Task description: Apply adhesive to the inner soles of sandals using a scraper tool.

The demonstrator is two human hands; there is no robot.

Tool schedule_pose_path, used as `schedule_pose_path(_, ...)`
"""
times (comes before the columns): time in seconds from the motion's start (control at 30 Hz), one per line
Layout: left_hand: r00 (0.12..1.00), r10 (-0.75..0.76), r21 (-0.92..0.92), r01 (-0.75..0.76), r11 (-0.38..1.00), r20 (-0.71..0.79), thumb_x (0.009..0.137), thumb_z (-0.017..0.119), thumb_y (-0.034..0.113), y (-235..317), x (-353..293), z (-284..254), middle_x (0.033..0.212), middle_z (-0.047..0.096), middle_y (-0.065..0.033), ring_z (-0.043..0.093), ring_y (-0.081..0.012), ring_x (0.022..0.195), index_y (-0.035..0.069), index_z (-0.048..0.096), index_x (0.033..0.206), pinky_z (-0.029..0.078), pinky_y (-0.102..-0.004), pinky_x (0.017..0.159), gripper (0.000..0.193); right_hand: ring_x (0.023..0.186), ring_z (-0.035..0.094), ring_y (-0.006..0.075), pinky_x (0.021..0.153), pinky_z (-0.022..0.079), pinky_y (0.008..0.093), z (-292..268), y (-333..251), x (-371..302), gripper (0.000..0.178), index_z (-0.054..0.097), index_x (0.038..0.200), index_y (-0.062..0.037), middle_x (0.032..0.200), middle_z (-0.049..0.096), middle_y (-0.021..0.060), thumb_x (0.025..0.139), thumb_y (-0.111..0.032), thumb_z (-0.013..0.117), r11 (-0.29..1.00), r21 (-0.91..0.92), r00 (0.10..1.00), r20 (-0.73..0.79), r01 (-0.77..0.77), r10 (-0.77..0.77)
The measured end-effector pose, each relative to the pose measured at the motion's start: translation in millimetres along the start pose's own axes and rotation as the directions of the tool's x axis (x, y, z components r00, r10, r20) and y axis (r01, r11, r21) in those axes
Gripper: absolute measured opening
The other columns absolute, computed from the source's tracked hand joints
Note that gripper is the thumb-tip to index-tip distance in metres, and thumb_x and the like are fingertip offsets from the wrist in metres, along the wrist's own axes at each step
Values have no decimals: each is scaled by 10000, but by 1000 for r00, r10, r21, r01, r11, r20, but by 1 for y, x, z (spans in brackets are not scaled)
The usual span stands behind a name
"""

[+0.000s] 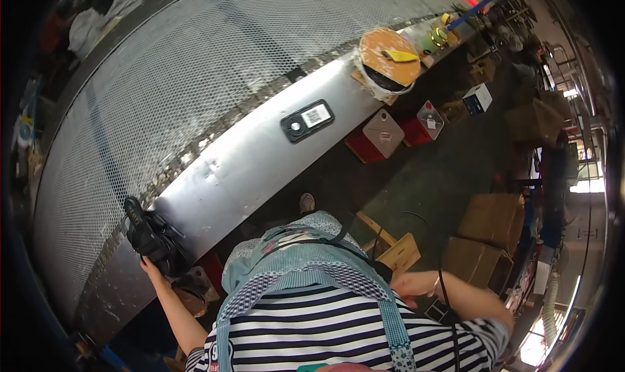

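Observation:
My left hand [150, 268] reaches to the metal ledge at the left, closed on the near side of a bundle of black sandals [156, 238]. Straps and one sole show, but how many there are I cannot tell. Most of its fingers are hidden behind them. My right hand [416, 286] is at my right hip beside the apron [306, 258], with its fingers curled. What it holds, if anything, is hidden. A thin black cable [441, 268] passes across my right wrist. On the ledge [234, 176] lies a black handheld device [308, 120] with a lit screen.
Beyond the ledge stretches a wide mesh surface [189, 66]. A bucket with an orange round lid [389, 56] and a yellow piece on top stands at the ledge's far right. Red tins [381, 136], a wooden stool [400, 255] and cardboard boxes [485, 235] are on the floor.

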State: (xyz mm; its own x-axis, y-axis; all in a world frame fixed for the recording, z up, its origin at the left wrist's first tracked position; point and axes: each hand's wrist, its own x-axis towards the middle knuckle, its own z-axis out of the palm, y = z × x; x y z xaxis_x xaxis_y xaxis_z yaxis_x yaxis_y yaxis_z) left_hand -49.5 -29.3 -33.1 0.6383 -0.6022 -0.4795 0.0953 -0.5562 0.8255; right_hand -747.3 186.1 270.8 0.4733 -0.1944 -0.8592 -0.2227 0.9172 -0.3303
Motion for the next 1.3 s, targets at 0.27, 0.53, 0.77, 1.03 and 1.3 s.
schedule_pose_path(0.27,997,-28,-134,19,991,-69,819,564,625,29,-71,44,1415,378,-177,464,-349,1228,47,220,1456,429,-471,980,926,648,430,132,555,390,259,-81,-58,-102,746,370,1376,-58,1061,531,90,864,-589,482,-716,-287,-616,-748,636,-247)
schedule_pose_path(0.53,982,-166,-175,149,973,-93,776,612,616,39,-93,85,1395,398,-178,489,-390,1185,56,240,1443,439,-544,943,947,597,437,113,581,355,269,-287,93,-306,343,471,753,-75,680,466,11,855,-395,541,-887,-287,-897,-366,362,-247)
schedule_pose_path(0.77,981,24,-100,-43,994,-191,830,610,524,21,-88,110,1380,408,-184,483,-347,1193,36,231,1444,440,-446,957,872,477,420,60,396,318,198,-515,-141,-110,211,588,979,-66,839,616,44,928,-236,474,102,31,93,-719,994,-688)
schedule_pose_path(1.03,979,86,-211,-125,970,-186,954,485,245,10,-101,129,1367,387,-185,517,-310,1128,84,225,1430,484,-425,914,566,1396,166,394,1024,233,658,-263,-324,162,1071,173,1488,-261,1532,194,127,643,-509,783,-408,-905,771,173,-121,-613)
schedule_pose_path(1.3,968,237,-118,-246,962,-80,964,487,230,25,-116,211,1360,391,-177,486,-282,1175,48,242,1414,430,-378,976,543,1273,346,385,1031,276,525,-331,-303,225,902,340,1421,-175,1378,375,206,689,-538,721,-436,-899,561,340,-41,-755)
